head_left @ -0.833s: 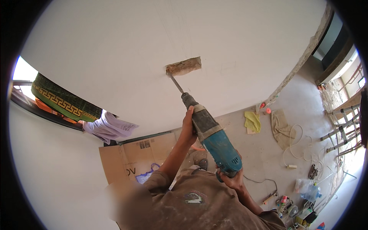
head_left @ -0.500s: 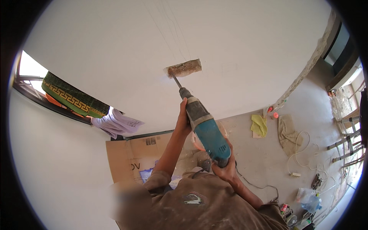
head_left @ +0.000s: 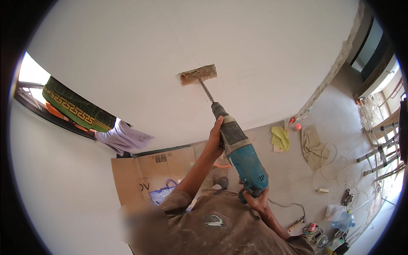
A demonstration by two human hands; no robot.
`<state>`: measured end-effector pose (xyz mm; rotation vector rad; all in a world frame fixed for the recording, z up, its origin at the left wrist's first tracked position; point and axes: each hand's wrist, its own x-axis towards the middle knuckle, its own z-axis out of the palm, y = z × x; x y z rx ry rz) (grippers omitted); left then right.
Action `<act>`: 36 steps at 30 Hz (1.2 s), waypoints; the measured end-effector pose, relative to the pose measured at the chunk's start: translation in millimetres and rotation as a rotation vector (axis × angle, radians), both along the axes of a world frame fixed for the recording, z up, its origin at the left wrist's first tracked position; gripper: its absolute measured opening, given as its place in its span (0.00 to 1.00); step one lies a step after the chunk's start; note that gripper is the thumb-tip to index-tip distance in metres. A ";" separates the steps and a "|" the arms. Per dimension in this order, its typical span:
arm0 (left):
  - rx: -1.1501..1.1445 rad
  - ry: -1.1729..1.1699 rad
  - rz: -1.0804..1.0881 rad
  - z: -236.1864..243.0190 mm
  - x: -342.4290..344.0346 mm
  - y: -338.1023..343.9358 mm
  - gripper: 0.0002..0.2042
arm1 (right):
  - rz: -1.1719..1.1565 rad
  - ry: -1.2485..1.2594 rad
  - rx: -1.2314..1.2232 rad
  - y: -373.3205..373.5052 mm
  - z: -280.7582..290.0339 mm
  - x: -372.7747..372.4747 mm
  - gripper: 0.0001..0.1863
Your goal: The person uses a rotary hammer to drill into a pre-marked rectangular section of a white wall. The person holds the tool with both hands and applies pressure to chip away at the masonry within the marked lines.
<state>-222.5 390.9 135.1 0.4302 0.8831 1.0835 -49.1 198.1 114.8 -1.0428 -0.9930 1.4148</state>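
Observation:
I hold a teal and black rotary hammer (head_left: 247, 163) with both hands. My left hand (head_left: 216, 138) is wrapped round its dark front housing, close behind the chuck. At the back end, my right hand (head_left: 257, 201) grips the handle, with part of the fingers hidden by the tool. The long metal bit (head_left: 206, 90) slants up to a rectangular recess (head_left: 208, 72) cut into the white wall (head_left: 123, 63). Its tip meets the middle of the recess's lower part, where rough brownish masonry shows. From the tool's rear a dark cord (head_left: 284, 204) trails to the floor.
Flattened cardboard (head_left: 127, 178) with a purple-and-white bag (head_left: 160, 195) lies at the wall's foot. Rightward are a yellow cloth (head_left: 280, 138), a grey-brown cloth (head_left: 312, 146), a pale extension cord (head_left: 323, 191) and a water jug (head_left: 345, 222). A ladder (head_left: 378, 157) stands far right.
The bit's tip has moved from the recess's left end toward its middle. Both hands and the rotary hammer have shifted right and slightly down in view.

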 end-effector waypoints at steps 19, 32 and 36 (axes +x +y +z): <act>0.030 -0.038 0.007 3.0 -4.9 52.3 0.24 | -0.009 -0.070 -0.004 48.8 5.5 -6.1 0.49; -0.021 -0.095 -0.009 1.0 25.7 24.6 0.24 | -0.043 -0.104 0.063 18.8 -0.6 20.5 0.48; -0.040 -0.146 -0.122 -15.9 29.8 12.7 0.23 | -0.068 -0.107 0.000 -10.5 -14.3 18.4 0.51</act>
